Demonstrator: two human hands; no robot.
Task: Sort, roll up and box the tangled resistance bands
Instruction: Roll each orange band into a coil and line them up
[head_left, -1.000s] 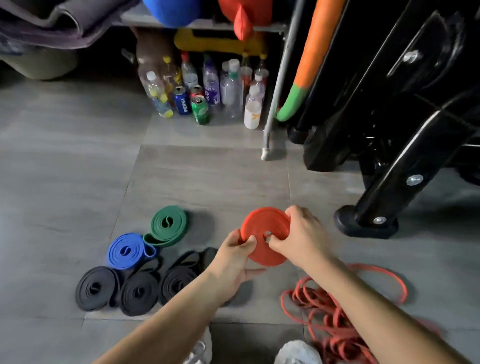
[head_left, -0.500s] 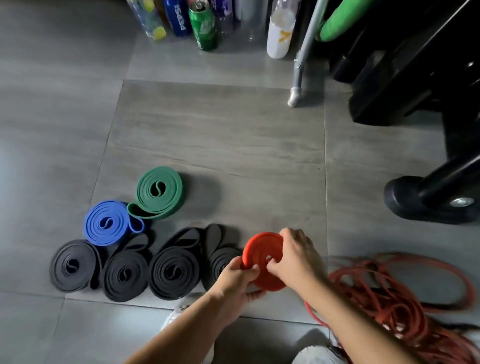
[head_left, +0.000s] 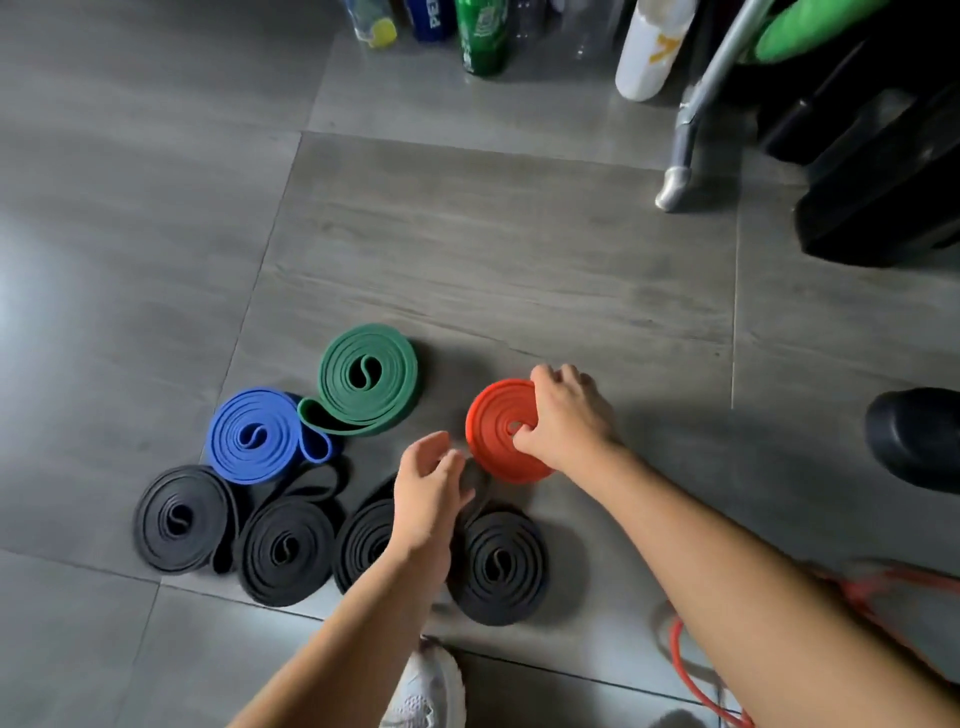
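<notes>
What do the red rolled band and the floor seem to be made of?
Red rolled band: probably rubber or latex with a matte finish. It is a flat, smooth strip wound in even layers, and the right hand pinches it. Floor: likely ceramic tile, grey with a wood-grain pattern. It has straight grout lines and a soft sheen.

Rolled bands on the floor, 7 total: black rolls (head_left: 182, 519) x4, blue roll (head_left: 254, 434) x1, green roll (head_left: 369, 376) x1, red roll (head_left: 488, 415) x1. Loose red tangle (head_left: 681, 675) x1, lower right. Top edge: blue can (head_left: 431, 18) x1, green can (head_left: 480, 36) x1, white bottle (head_left: 649, 47) x1; the clear bottles are too blurred to count. Hands x2: left hand (head_left: 426, 493), right hand (head_left: 566, 415).
</notes>
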